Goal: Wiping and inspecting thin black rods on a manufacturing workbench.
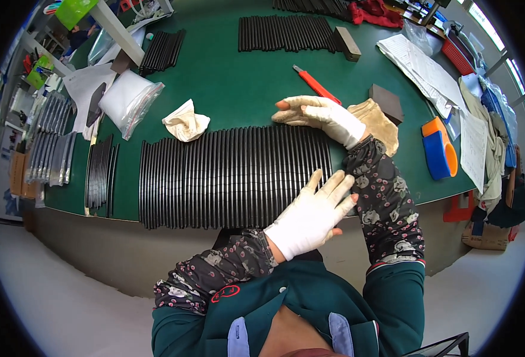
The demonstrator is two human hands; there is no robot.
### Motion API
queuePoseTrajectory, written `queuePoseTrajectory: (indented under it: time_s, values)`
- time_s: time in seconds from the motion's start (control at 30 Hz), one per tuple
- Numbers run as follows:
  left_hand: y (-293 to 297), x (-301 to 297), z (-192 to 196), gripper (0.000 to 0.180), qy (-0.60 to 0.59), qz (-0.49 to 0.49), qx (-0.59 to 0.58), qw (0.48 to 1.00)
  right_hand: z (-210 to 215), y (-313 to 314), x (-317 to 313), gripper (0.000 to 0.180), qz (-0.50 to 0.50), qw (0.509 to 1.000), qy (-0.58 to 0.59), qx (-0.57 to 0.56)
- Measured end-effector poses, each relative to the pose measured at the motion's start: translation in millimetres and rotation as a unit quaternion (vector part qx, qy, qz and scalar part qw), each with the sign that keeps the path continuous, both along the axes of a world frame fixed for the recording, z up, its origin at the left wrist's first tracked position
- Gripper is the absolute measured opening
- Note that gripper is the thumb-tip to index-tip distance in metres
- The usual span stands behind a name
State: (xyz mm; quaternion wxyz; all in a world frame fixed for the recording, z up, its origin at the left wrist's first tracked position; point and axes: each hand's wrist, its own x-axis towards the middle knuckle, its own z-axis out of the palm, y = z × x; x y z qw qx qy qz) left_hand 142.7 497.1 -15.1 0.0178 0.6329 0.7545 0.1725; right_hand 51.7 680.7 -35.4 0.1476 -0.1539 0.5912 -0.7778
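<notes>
A long row of thin black rods (227,178) lies side by side on the green table, with their near ends at the table's front edge. My left hand (310,217), in a white glove with bare fingertips, rests at the row's right end near the front, fingers spread and holding nothing. At the far ends of the rightmost rods is my right hand (322,116), gloved alike. Its fingers stretch to the left along the rod ends, their undersides hidden. A crumpled white cloth (186,121) touches the row's far side.
Beyond my right hand lie a red-handled tool (317,85), a tan glove (376,124) and a dark block (386,102). An orange-and-blue tape dispenser (438,149) stands right. More black rods (286,34) lie at the back, near a plastic bag (130,98) and papers (423,68).
</notes>
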Motion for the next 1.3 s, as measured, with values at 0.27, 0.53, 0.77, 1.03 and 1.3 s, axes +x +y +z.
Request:
queuePoseTrajectory:
  time_s: [0.27, 0.53, 0.77, 1.03, 1.3]
  values:
    - [2.6, 0.7, -0.5, 0.064, -0.009, 0.006, -0.004, 1.000, 2.3, 2.8, 0.7, 0.059, 0.004, 1.000, -0.002, 0.001]
    - [-5.4, 18.2, -45.6, 0.065, -0.082, 0.021, 0.041, 0.996, 24.9, -71.0, 60.3, 0.058, 0.089, 0.731, 0.477, 0.480]
    - [1.5, -0.5, -3.3, 0.065, 0.004, 0.022, 0.023, 0.999, 8.6, -17.3, 3.7, 0.066, -0.078, 0.628, 0.387, 0.671]
    - [1.3, -0.3, -1.5, 0.070, -0.008, 0.018, 0.036, 0.999, 18.3, -34.4, 11.2, 0.063, -0.041, 0.651, 0.344, 0.675]
    - [-2.1, 2.3, -8.2, 0.072, -0.034, 0.015, 0.061, 0.997, 42.7, -28.1, 66.8, 0.067, -0.093, 0.790, 0.304, 0.524]
